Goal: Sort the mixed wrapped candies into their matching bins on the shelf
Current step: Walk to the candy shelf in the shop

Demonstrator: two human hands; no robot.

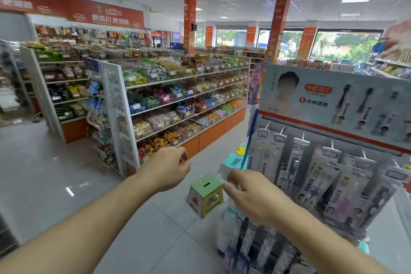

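While the right hand (251, 196) pinches a clear bag (224, 173) at lower centre, the left hand (169, 167), fingers curled, what it holds unclear, should reach inside; candy bins (169, 115) wait centre-left.

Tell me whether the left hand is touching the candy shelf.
Apart. In the head view the left hand hangs in mid-aisle, short of the candy shelf.

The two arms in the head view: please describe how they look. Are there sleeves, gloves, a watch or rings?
Both forearms are bare as far as the picture shows; no sleeve edge is in view. The left hand and the right hand wear no gloves. No watch, bracelet or ring is visible on either.
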